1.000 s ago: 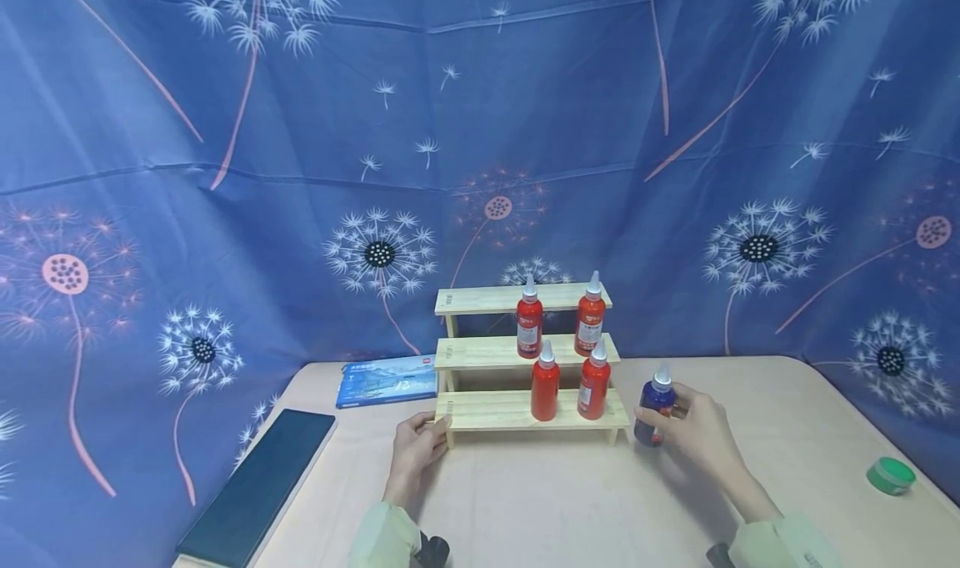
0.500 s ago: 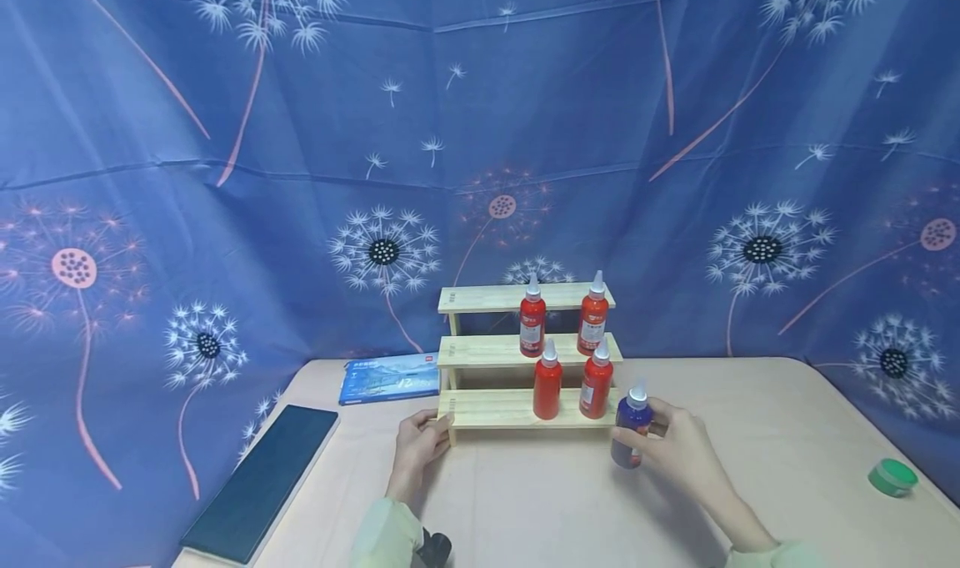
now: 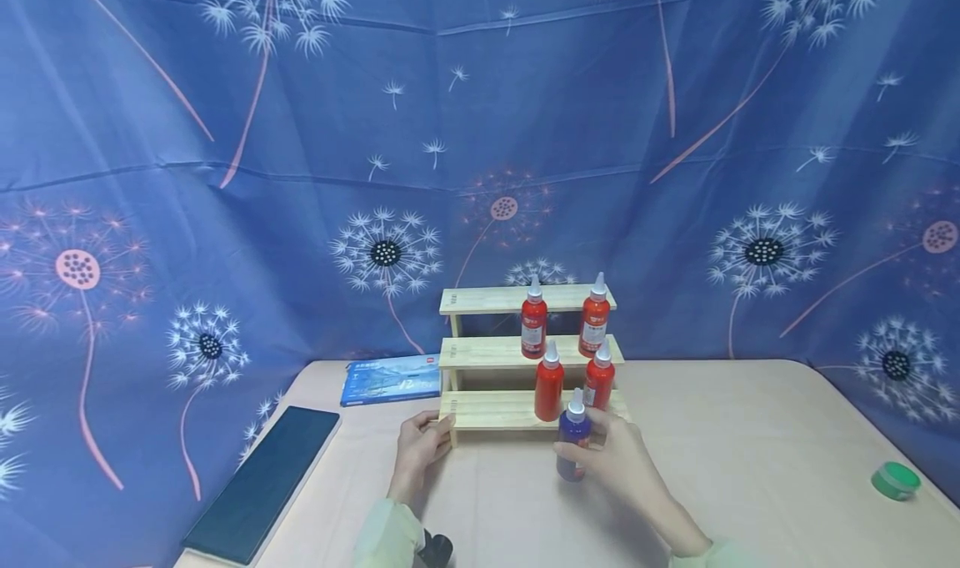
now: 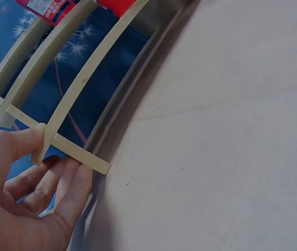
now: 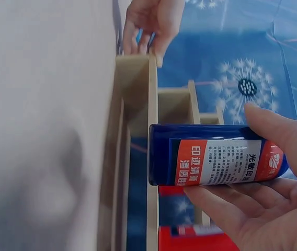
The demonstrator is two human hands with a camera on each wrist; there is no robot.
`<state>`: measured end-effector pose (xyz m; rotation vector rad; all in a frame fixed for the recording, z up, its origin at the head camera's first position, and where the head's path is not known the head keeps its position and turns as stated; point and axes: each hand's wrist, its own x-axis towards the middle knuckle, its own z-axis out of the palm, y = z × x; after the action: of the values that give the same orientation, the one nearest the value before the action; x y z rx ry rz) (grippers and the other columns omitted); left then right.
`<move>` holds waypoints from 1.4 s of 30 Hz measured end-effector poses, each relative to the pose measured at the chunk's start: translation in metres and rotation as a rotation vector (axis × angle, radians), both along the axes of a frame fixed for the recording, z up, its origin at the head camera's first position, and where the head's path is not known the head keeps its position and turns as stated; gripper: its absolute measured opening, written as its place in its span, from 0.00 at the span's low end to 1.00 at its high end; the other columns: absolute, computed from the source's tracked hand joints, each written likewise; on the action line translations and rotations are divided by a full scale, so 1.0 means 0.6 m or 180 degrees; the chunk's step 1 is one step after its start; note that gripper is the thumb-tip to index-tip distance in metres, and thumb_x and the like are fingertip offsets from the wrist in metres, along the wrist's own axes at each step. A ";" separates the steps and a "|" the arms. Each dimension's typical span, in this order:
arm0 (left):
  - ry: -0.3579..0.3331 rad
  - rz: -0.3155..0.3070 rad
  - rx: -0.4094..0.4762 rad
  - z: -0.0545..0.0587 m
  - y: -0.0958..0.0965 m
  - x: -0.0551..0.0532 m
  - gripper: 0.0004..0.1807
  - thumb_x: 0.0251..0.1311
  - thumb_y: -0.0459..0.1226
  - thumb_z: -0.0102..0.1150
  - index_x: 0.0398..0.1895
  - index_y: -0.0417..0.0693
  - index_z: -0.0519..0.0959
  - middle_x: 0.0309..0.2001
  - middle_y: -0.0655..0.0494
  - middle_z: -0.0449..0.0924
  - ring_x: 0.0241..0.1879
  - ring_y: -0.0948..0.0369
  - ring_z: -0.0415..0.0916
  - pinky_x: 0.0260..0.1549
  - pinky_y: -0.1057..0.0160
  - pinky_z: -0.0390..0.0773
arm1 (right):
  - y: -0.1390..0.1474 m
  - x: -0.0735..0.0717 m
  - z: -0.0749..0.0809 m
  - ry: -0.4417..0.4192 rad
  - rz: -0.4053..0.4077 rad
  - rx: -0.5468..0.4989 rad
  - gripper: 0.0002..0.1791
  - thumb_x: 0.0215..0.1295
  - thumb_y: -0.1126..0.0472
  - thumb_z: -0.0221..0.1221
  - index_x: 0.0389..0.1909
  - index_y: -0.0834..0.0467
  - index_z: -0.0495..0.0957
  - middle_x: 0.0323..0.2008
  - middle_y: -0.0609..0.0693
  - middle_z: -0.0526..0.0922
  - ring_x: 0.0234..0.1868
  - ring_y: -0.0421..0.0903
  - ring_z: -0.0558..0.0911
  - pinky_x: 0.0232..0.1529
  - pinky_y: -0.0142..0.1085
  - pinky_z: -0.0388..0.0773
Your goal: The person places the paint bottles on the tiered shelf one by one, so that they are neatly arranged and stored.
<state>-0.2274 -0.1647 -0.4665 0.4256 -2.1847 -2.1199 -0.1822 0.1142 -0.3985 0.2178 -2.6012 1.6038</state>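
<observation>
My right hand (image 3: 618,459) holds a dark blue ink bottle (image 3: 573,444) with a pale pointed cap, upright in front of the bottom shelf. In the right wrist view its white and orange label (image 5: 216,159) shows, thumb on one side and fingers on the other. My left hand (image 3: 422,451) grips the left end of a three-tier wooden rack (image 3: 487,409); in the left wrist view the thumb lies on the lowest shelf's end, with fingers under it by the leg. Two red bottles (image 3: 548,393) stand on the bottom shelf and two more (image 3: 533,326) on the middle one.
A flat blue box (image 3: 390,380) lies behind the left hand. At the table's left edge is a dark green flat slab (image 3: 262,480). A small green-lidded tub (image 3: 896,480) sits far right. Blue dandelion-print cloth (image 3: 480,134) hangs behind the table.
My right hand has carried the blue ink bottle leftward, from right of the rack to in front of its bottom shelf. The left hand stays on the rack's end.
</observation>
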 end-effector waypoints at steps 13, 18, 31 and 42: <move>-0.0025 -0.0019 0.0057 -0.002 -0.002 -0.004 0.21 0.62 0.34 0.62 0.53 0.27 0.74 0.34 0.49 0.84 0.36 0.57 0.84 0.42 0.56 0.86 | -0.076 -0.032 -0.001 0.0200 0.0046 0.0008 0.25 0.48 0.56 0.75 0.47 0.60 0.81 0.36 0.50 0.87 0.34 0.41 0.83 0.35 0.32 0.81; -0.0105 -0.0009 0.0016 -0.002 0.000 -0.005 0.21 0.63 0.35 0.62 0.54 0.29 0.74 0.35 0.48 0.84 0.35 0.59 0.83 0.43 0.55 0.86 | -0.096 -0.047 -0.002 0.0240 0.0036 -0.0049 0.27 0.51 0.57 0.74 0.50 0.64 0.79 0.40 0.55 0.87 0.37 0.45 0.84 0.38 0.36 0.84; -0.0110 0.0004 0.0062 0.002 -0.002 -0.007 0.20 0.62 0.35 0.62 0.53 0.29 0.75 0.32 0.52 0.82 0.33 0.62 0.81 0.43 0.56 0.86 | -0.133 -0.080 -0.003 0.0375 0.0088 -0.0151 0.21 0.56 0.62 0.70 0.49 0.63 0.78 0.37 0.54 0.86 0.36 0.45 0.83 0.38 0.39 0.85; -0.0170 0.0011 0.0019 -0.001 -0.001 -0.011 0.20 0.63 0.35 0.62 0.54 0.30 0.75 0.36 0.48 0.84 0.38 0.57 0.84 0.45 0.54 0.85 | -0.153 -0.104 0.002 0.0383 0.0084 -0.0042 0.26 0.57 0.59 0.69 0.55 0.63 0.76 0.40 0.56 0.87 0.34 0.44 0.84 0.33 0.36 0.85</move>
<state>-0.2342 -0.1653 -0.4669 0.4919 -2.2043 -2.1383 -0.2447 0.0225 -0.3974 0.3382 -2.5075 1.5638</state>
